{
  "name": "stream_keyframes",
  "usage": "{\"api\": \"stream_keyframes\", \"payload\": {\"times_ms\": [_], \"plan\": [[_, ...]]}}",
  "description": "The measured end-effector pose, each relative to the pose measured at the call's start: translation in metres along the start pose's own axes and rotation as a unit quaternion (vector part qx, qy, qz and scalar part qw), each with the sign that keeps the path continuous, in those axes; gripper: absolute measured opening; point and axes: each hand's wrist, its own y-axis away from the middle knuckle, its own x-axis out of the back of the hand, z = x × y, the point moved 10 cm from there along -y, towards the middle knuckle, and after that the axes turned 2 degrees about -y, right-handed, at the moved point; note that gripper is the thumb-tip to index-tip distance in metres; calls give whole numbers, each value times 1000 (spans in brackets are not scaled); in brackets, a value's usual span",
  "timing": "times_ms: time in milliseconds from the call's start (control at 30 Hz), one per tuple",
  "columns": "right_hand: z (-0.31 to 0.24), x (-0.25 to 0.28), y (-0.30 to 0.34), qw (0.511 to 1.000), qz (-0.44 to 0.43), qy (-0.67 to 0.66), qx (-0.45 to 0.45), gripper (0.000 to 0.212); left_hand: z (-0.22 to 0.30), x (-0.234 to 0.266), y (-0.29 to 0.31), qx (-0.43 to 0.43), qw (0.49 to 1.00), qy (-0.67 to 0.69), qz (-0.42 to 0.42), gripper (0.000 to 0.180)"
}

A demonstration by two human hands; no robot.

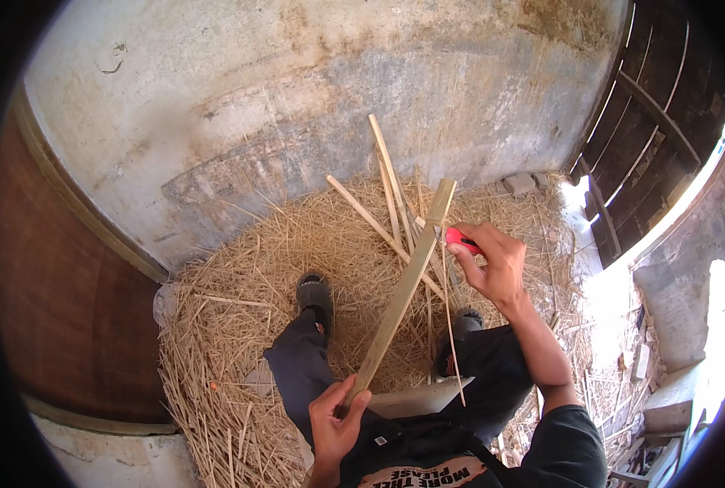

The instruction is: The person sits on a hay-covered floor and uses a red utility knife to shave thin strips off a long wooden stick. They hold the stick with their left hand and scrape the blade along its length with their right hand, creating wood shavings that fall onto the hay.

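My left hand (pixel 336 419) is closed around the near end of a long, flat bamboo strip (pixel 395 313), which slants up and away to the right. A node crosses the strip near its far end. My right hand (pixel 499 264) grips a red utility knife (pixel 463 241) with a black part on its handle, held against the strip's right edge just below that node. The blade itself is too small to make out. From this spot a thin curled sliver (pixel 452 333) hangs down toward my right leg.
Several pale split sticks (pixel 366 213) lean and cross beyond the strip, near a stained wall (pixel 297 106). Straw-like shavings (pixel 232 325) cover the floor around my shoes. A brown door panel (pixel 69 301) stands at left, dark wooden boards (pixel 651 122) at right. Small blocks (pixel 521 184) lie by the wall.
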Motion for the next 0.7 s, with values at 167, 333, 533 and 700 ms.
{"api": "stream_keyframes", "payload": {"times_ms": [167, 333, 533, 700], "plan": [[-3, 2, 0, 999, -8, 30, 12, 28, -1, 3, 1, 2, 999, 35, 3, 36], [2, 2, 2, 1000, 9, -5, 6, 27, 5, -8, 2, 85, 987, 130, -48, 32], [-9, 5, -2, 1000, 16, 2, -2, 26, -27, -43, 17, 266, 869, 361, -209, 42], [-8, 7, -2, 999, 17, 32, -12, 25, -31, -48, 13, 223, 881, 361, -208, 42]]}}
